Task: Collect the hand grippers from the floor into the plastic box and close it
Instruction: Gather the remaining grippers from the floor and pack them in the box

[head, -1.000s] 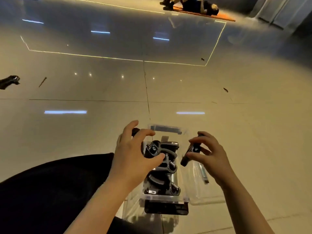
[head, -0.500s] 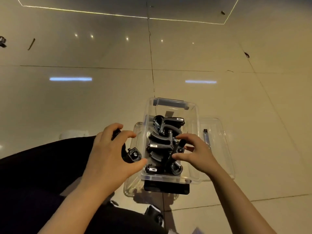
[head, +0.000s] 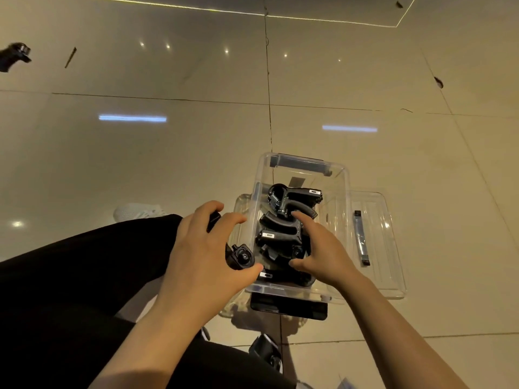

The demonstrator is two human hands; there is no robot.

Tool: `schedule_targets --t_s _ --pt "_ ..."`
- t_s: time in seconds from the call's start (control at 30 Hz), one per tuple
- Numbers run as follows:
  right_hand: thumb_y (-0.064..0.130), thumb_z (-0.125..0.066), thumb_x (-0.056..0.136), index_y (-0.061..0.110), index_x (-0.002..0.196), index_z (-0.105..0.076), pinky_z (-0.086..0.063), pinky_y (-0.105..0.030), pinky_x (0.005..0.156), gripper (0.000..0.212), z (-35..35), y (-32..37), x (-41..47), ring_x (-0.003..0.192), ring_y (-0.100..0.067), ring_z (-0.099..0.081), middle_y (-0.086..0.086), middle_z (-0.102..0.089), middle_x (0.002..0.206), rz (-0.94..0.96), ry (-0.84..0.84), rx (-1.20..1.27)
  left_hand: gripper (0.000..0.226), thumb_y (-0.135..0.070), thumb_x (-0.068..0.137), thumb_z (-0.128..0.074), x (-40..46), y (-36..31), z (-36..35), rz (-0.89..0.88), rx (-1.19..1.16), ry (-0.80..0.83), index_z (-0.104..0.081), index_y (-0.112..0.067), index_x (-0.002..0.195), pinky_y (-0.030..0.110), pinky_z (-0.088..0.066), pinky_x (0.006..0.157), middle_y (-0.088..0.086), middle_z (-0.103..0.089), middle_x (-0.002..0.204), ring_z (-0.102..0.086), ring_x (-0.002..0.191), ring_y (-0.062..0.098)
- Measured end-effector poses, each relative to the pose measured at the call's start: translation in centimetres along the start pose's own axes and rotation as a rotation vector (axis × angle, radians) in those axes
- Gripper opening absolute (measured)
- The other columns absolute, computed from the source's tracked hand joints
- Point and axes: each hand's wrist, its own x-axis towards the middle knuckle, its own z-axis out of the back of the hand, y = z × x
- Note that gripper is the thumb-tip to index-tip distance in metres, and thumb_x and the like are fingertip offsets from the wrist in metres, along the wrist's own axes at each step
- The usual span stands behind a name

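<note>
A clear plastic box (head: 344,178) stands open on the tiled floor in front of me, holding several black hand grippers (head: 292,203). My left hand (head: 202,254) grips one black hand gripper (head: 241,256) just outside the box's left wall. My right hand (head: 320,248) is inside the box, fingers spread over the stacked grippers and touching them; whether it holds one is hidden. The clear lid (head: 376,242) lies flat to the right of the box, partly under it. Another hand gripper (head: 14,56) lies on the floor far left.
My black-trousered leg (head: 84,265) fills the lower left, with a white shoe (head: 137,211) beyond it. A dark object (head: 266,352) lies on the floor below the box. A thin stick (head: 70,57) and small dark specks (head: 438,81) lie on the glossy tiles.
My right hand went from holding a gripper above the box's right side down into the box onto the stack. My left hand stayed at the left wall with its gripper. The view tilted down.
</note>
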Motion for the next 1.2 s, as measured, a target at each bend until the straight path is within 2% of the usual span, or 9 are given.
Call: schedule_targets --t_s 0.23,0.4,0.5,0.6,0.67,0.77,0.9,1.07,1.2 --pt "0.032 -0.080 0.068 0.033 0.147 -0.019 -0.043 -0.037 0.097 0.100 -2.4 0.1 1.0 0.104 -0.020 -0.057 -0.004 -0.054 0.129 -0.035 0.015 -0.162 0.065 -0.049 0.061 -0.075 -0.2 -0.1 -0.1 0.055 -0.019 -0.060 -0.052 -0.034 0.120 0.022 -0.027 0.089 -0.007 -0.036 0.133 -0.032 0.121 0.015" --pt "0.046 -0.078 0.066 0.029 0.145 -0.022 -0.035 -0.042 0.096 0.098 -5.3 0.4 3.7 0.112 -0.027 -0.053 -0.007 -0.058 0.120 0.005 0.173 -0.332 0.068 -0.054 0.059 -0.073 -0.7 0.1 -0.6 0.031 -0.016 -0.042 -0.050 -0.036 0.121 0.023 -0.032 0.088 -0.009 -0.036 0.132 -0.033 0.120 0.014" --pt "0.040 -0.081 0.065 0.026 0.145 -0.024 -0.038 -0.040 0.094 0.099 -6.6 0.4 4.7 0.116 -0.028 -0.052 -0.008 -0.057 0.127 -0.002 0.234 -0.230 0.068 -0.054 0.058 -0.072 -1.1 0.4 -0.6 0.042 -0.041 -0.050 -0.050 -0.037 0.120 0.024 -0.036 0.088 -0.009 -0.036 0.132 -0.035 0.119 0.014" --pt "0.036 -0.081 0.069 0.027 0.144 -0.026 -0.039 -0.037 0.100 0.093 -7.2 -1.0 4.6 0.123 -0.026 -0.049 -0.007 -0.052 0.135 -0.128 0.298 -0.003 0.067 -0.053 0.058 -0.072 -1.3 0.8 -0.5 0.065 -0.044 -0.081 -0.052 -0.035 0.119 0.024 -0.034 0.088 -0.007 -0.038 0.132 -0.036 0.119 0.015" --pt "0.039 -0.078 0.073 0.026 0.143 -0.031 -0.040 -0.034 0.099 0.086 -7.4 -2.4 4.4 0.123 -0.023 -0.050 -0.006 -0.051 0.136 -0.156 0.318 -0.024 0.066 -0.051 0.058 -0.074 -1.4 1.0 -0.5 0.078 -0.042 -0.096 -0.053 -0.034 0.118 0.025 -0.034 0.088 -0.006 -0.038 0.133 -0.036 0.120 0.017" --pt "0.040 -0.073 0.076 0.024 0.139 -0.041 -0.040 -0.037 0.102 0.072 -7.8 -3.9 4.1 0.123 -0.021 -0.050 -0.001 -0.053 0.136 -0.101 0.288 -0.213 0.064 -0.046 0.057 -0.079 -1.6 1.2 -0.6 0.096 -0.027 -0.106 -0.055 -0.033 0.116 0.026 -0.034 0.086 -0.004 -0.040 0.133 -0.038 0.119 0.020" --pt "0.043 -0.070 0.075 0.029 0.134 -0.045 -0.039 -0.043 0.101 0.066 -8.4 -4.3 4.0 0.122 -0.021 -0.051 0.003 -0.057 0.132 -0.054 0.243 -0.263 0.063 -0.048 0.057 -0.076 -1.9 0.7 -1.1 0.095 -0.035 -0.090 -0.056 -0.032 0.115 0.025 -0.032 0.086 -0.003 -0.041 0.133 -0.039 0.118 0.020" --pt "0.041 -0.068 0.077 0.026 0.130 -0.047 -0.039 -0.038 0.092 0.059 -8.5 -4.4 4.3 0.115 -0.026 -0.055 -0.001 -0.062 0.124 -0.003 0.239 -0.349 0.062 -0.051 0.056 -0.073 -2.4 0.0 -1.7 0.075 -0.041 -0.096 -0.057 -0.031 0.112 0.025 -0.034 0.079 -0.001 -0.045 0.129 -0.044 0.113 0.021" --pt "0.045 -0.067 0.077 0.028 0.126 -0.050 -0.036 -0.038 0.093 0.054 -8.5 -4.4 4.3 0.114 -0.025 -0.056 0.001 -0.065 0.119 0.036 0.245 -0.416 0.062 -0.050 0.057 -0.073 -2.6 0.1 -1.8 0.090 -0.038 -0.116 -0.057 -0.030 0.113 0.026 -0.035 0.081 -0.001 -0.044 0.130 -0.043 0.114 0.022"
